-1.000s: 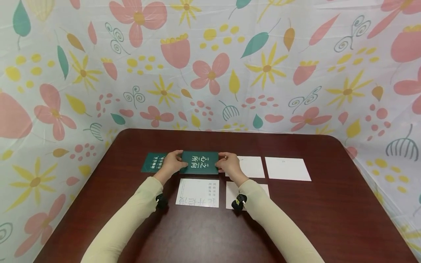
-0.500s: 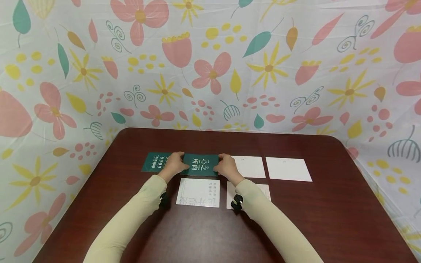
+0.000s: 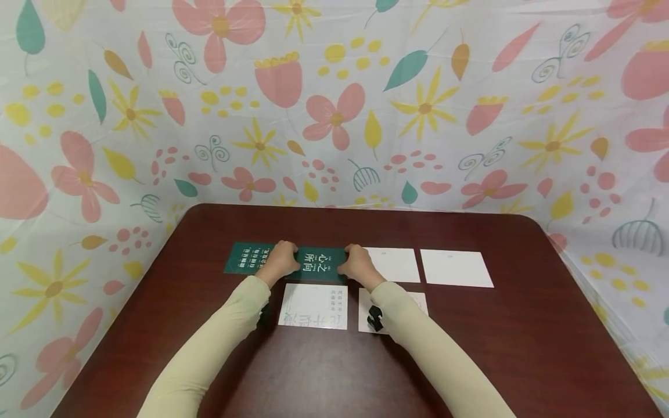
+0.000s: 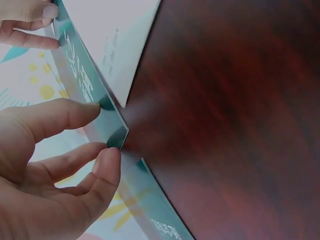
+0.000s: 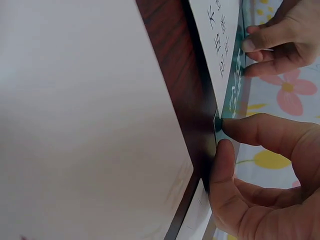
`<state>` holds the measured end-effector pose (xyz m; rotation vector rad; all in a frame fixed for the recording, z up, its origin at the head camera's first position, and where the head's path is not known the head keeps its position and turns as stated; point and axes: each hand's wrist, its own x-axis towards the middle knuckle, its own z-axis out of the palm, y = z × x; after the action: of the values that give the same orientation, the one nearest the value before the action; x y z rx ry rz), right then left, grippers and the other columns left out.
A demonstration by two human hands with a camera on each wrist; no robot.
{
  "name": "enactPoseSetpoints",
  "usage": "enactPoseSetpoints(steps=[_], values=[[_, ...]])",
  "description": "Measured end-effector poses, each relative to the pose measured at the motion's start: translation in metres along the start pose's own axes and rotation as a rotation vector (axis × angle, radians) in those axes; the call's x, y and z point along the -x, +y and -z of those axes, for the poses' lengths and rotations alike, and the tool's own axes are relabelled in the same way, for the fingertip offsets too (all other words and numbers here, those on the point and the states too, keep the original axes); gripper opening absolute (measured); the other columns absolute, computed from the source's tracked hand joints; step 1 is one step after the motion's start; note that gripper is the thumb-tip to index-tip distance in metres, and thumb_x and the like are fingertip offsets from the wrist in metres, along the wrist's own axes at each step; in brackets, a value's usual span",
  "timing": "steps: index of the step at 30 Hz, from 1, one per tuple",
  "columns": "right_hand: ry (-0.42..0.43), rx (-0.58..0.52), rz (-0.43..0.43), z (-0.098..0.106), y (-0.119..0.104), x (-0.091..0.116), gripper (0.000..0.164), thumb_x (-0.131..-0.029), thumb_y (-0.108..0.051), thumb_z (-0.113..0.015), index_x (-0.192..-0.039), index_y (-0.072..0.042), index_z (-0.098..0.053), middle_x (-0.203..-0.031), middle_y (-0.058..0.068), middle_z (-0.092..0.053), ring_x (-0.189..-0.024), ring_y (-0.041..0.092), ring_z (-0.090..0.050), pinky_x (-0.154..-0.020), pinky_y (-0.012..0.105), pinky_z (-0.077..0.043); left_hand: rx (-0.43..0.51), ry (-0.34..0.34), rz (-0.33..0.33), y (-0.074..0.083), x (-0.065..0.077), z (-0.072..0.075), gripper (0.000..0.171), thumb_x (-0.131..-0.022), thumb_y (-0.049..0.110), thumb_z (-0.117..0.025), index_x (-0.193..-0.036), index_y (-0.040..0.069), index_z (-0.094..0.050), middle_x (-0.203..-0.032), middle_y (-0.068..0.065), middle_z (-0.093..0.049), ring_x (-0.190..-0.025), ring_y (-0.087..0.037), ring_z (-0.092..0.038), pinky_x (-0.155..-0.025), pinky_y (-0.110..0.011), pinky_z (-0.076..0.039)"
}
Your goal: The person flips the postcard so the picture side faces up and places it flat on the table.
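A dark green postcard (image 3: 320, 264) with large white characters lies in the back row of cards, between the two hands. My left hand (image 3: 280, 261) pinches its left end; in the left wrist view the thumb and fingertips (image 4: 111, 157) are right at its corner. At the opposite end my right hand (image 3: 360, 264) grips the other short side, its fingertips at the edge in the right wrist view. Left of it is a second green postcard (image 3: 245, 258) with lines of white text, partly covered by the left hand.
Two white cards (image 3: 394, 265) (image 3: 456, 268) lie to the right in the back row. In front are a white card with handwriting (image 3: 313, 305) and another white card (image 3: 415, 302) partly under the right wrist. A floral cloth (image 3: 334, 116) hangs behind the brown table (image 3: 334, 371).
The green postcard has shifted slightly toward the person. The left hand has moved a little to the right, and both hands stay at the card's two ends.
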<state>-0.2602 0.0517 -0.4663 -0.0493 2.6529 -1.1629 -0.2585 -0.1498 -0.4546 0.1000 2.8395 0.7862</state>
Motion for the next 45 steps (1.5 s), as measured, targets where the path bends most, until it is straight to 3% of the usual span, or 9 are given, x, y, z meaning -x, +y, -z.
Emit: enactPoseSetpoints(steps=[9, 12, 16, 21, 25, 29, 33, 37, 45], values=[[0.002, 0.064, 0.039, 0.002, 0.003, -0.002, 0.06, -0.081, -0.006, -0.075, -0.133, 0.01, -0.049, -0.121, 0.024, -0.06, -0.079, 0.022, -0.065, -0.065, 0.029, -0.053, -0.026, 0.019, 0.005, 0.0, 0.0, -0.003, 0.052, -0.083, 0.003, -0.071, -0.13, -0.009, -0.053, -0.129, -0.024, -0.054, -0.118, -0.039, -0.049, -0.091, -0.045, -0.048], [0.014, 0.034, 0.066, 0.008, 0.005, -0.001, 0.053, -0.085, -0.008, -0.072, -0.131, 0.009, -0.051, -0.105, 0.019, -0.066, -0.073, 0.02, -0.064, -0.065, 0.03, -0.053, 0.038, 0.071, 0.034, 0.0, 0.004, -0.004, 0.055, -0.083, 0.003, -0.07, -0.134, -0.005, -0.051, -0.105, -0.02, -0.063, -0.091, -0.031, -0.058, -0.071, -0.038, -0.05], [0.057, -0.058, 0.094, 0.028, 0.012, 0.005, 0.045, -0.089, -0.01, -0.066, -0.129, 0.006, -0.054, -0.086, 0.014, -0.065, -0.066, 0.02, -0.061, -0.061, 0.032, -0.05, 0.176, 0.141, 0.032, 0.004, 0.012, -0.002, 0.05, -0.086, 0.004, -0.068, -0.133, -0.001, -0.053, -0.076, -0.011, -0.056, -0.062, -0.02, -0.046, -0.056, -0.031, -0.039], [0.126, -0.085, 0.117, 0.055, 0.025, 0.017, 0.04, -0.092, -0.012, -0.063, -0.127, 0.005, -0.057, -0.095, 0.018, -0.063, -0.075, 0.027, -0.061, -0.062, 0.034, -0.049, 0.314, 0.158, -0.008, 0.025, 0.019, -0.003, 0.037, -0.089, 0.007, -0.067, -0.125, 0.0, -0.06, -0.089, -0.009, -0.059, -0.072, -0.021, -0.052, -0.063, -0.033, -0.044], [0.17, -0.063, 0.137, 0.069, 0.038, 0.027, 0.036, -0.092, -0.012, -0.062, -0.123, 0.006, -0.059, -0.102, 0.021, -0.064, -0.09, 0.033, -0.062, -0.071, 0.039, -0.051, 0.477, 0.15, -0.026, 0.046, 0.026, -0.007, 0.031, -0.089, 0.006, -0.066, -0.12, 0.002, -0.063, -0.095, -0.01, -0.061, -0.085, -0.024, -0.057, -0.071, -0.035, -0.049], [0.182, -0.064, 0.129, 0.08, 0.051, 0.037, 0.035, -0.094, -0.011, -0.059, -0.124, 0.006, -0.058, -0.111, 0.024, -0.061, -0.102, 0.037, -0.059, -0.083, 0.046, -0.05, 0.693, 0.106, -0.015, 0.066, 0.03, -0.012, 0.03, -0.09, 0.004, -0.064, -0.12, 0.003, -0.063, -0.1, -0.011, -0.06, -0.094, -0.027, -0.059, -0.081, -0.04, -0.051], [0.177, -0.059, 0.113, 0.09, 0.063, 0.045, 0.038, -0.096, -0.011, -0.054, -0.129, 0.008, -0.054, -0.12, 0.028, -0.057, -0.11, 0.041, -0.056, -0.087, 0.05, -0.049, 0.834, 0.053, 0.011, 0.082, 0.029, -0.021, 0.032, -0.093, 0.004, -0.06, -0.124, 0.002, -0.06, -0.108, -0.014, -0.06, -0.104, -0.031, -0.058, -0.092, -0.046, -0.048], [0.173, -0.04, 0.055, 0.098, 0.073, 0.052, 0.043, -0.097, -0.012, -0.05, -0.134, 0.01, -0.047, -0.126, 0.031, -0.053, -0.116, 0.043, -0.052, -0.09, 0.051, -0.048, 0.885, 0.001, 0.026, 0.092, 0.026, -0.033, 0.035, -0.094, 0.004, -0.057, -0.129, -0.002, -0.055, -0.118, -0.019, -0.058, -0.112, -0.035, -0.055, -0.098, -0.045, -0.044], [0.122, -0.047, -0.036, 0.104, 0.086, 0.063, 0.05, -0.098, -0.013, -0.044, -0.14, 0.013, -0.036, -0.137, 0.034, -0.043, -0.125, 0.046, -0.044, -0.097, 0.053, -0.043, 0.869, -0.118, 0.076, 0.105, 0.022, -0.053, 0.049, -0.095, 0.007, -0.053, -0.139, -0.007, -0.039, -0.13, -0.025, -0.051, -0.121, -0.04, -0.05, -0.103, -0.048, -0.039]])
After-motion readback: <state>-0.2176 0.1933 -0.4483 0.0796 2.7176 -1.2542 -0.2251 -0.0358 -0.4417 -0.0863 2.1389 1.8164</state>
